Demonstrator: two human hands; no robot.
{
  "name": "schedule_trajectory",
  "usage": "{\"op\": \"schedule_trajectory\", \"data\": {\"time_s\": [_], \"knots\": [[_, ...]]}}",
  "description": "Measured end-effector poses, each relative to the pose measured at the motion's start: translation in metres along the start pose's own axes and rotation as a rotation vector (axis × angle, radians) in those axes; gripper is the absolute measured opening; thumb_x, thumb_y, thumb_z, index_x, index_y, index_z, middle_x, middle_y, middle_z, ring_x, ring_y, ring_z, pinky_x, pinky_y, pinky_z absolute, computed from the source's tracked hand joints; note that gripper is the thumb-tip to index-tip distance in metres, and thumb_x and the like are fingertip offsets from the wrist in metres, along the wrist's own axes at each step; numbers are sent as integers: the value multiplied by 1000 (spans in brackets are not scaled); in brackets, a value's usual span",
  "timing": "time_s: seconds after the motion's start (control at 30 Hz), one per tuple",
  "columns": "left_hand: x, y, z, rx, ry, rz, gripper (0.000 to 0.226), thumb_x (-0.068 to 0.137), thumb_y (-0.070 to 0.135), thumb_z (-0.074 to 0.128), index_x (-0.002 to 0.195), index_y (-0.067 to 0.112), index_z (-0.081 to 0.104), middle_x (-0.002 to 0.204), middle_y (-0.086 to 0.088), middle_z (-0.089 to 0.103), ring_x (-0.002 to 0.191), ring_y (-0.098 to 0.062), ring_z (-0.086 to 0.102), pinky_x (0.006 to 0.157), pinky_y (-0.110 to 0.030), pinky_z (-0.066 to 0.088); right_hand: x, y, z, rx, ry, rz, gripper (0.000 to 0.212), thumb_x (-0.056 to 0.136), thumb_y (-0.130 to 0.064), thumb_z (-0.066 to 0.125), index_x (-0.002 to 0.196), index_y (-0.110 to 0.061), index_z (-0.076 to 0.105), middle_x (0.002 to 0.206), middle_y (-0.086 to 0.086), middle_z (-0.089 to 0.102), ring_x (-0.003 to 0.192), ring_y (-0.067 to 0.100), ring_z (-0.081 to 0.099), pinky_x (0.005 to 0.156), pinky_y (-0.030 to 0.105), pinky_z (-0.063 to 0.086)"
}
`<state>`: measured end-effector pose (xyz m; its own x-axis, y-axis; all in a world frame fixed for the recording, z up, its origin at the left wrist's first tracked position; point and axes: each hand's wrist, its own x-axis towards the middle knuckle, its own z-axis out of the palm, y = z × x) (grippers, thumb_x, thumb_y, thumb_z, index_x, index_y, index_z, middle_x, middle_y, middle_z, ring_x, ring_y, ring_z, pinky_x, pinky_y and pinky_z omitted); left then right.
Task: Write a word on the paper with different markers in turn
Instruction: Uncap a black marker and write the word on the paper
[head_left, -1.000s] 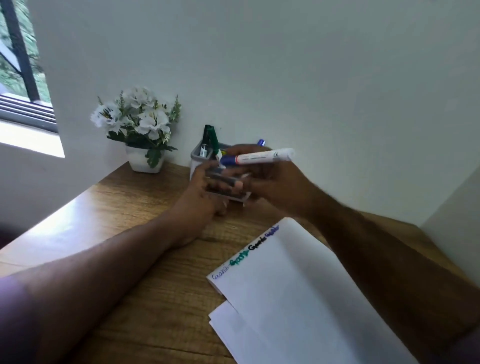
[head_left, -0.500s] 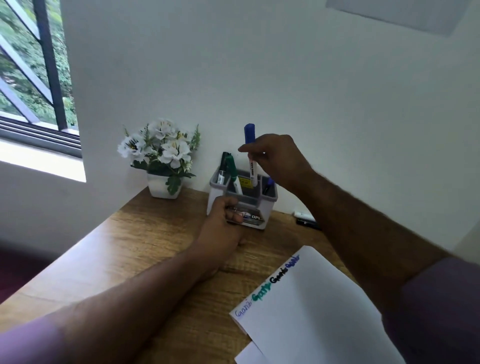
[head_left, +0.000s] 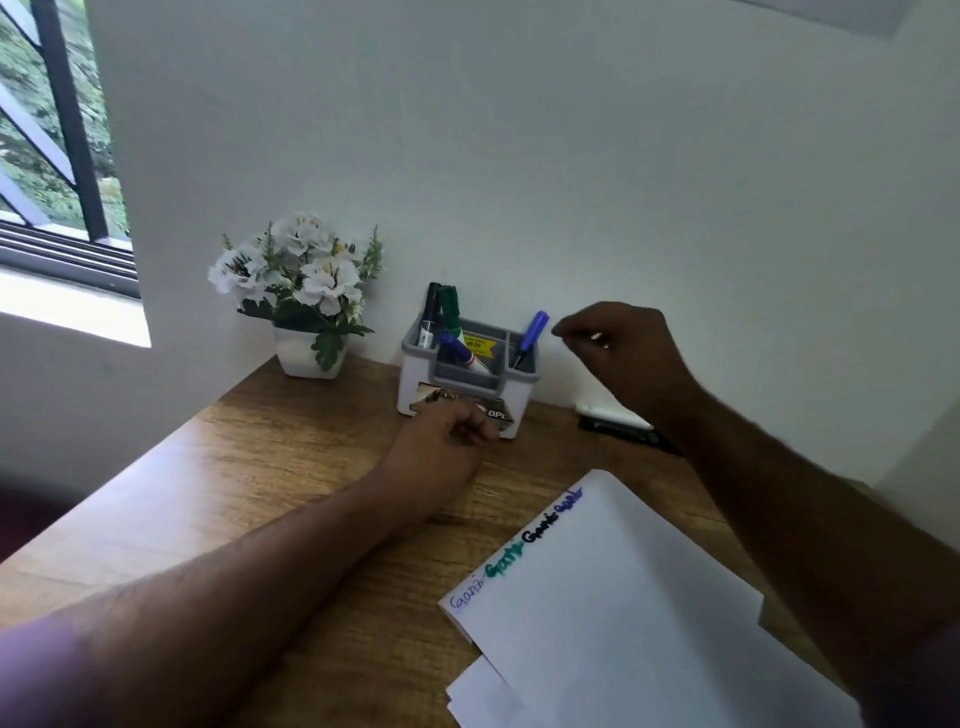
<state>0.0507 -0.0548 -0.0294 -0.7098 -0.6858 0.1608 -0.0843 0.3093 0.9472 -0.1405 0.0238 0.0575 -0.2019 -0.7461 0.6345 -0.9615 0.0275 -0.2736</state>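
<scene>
Blue marker (head_left: 460, 351) now in organiser (head_left: 415, 374) (right hand (head_left: 618, 353) empty).

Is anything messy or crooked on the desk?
A little. The blue marker lies slumped across the grey holder instead of standing like the black marker and green marker. The paper sits at a slant. Nothing looks spilled or broken.

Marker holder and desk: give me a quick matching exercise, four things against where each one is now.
Things:
1. green marker
2. blue pen
3. left hand
4. flower pot

Places:
A. right compartment of the holder
B. left of the holder, by the wall
C. back left compartment
D. against the holder's front

Pairs: 1-C, 2-A, 3-D, 4-B
</scene>
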Motion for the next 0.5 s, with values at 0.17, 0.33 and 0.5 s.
{"op": "schedule_trajectory", "data": {"time_s": [0.17, 0.33, 0.5], "knots": [[-2, 2, 2, 186, -54, 61, 23, 85, 3, 60, 96, 22, 66, 99, 12, 61, 90, 1, 55, 71, -9, 40, -25, 66, -3, -247, -298, 289, 27, 85, -6, 60, 109, -14, 71, 114, 8, 70, 102, 22, 64, 90, 28, 47], [-2, 2, 4, 260, -62, 93, 19, 85, 8, 63, 96, 23, 67, 95, 11, 62, 86, 0, 56, 65, -5, 41, -34, 85, 15, -382, -565, 356, 41, 85, -11, 60, 122, -28, 62, 123, 4, 59, 113, 27, 56, 94, 41, 48], [-2, 0, 5, 299, -61, 116, 19, 84, 11, 65, 97, 25, 67, 95, 10, 64, 88, -3, 58, 69, -6, 42, -34, 79, 16, -567, -611, 227, 35, 88, -23, 58, 123, -27, 57, 122, 5, 56, 111, 27, 55, 88, 40, 48]]}}
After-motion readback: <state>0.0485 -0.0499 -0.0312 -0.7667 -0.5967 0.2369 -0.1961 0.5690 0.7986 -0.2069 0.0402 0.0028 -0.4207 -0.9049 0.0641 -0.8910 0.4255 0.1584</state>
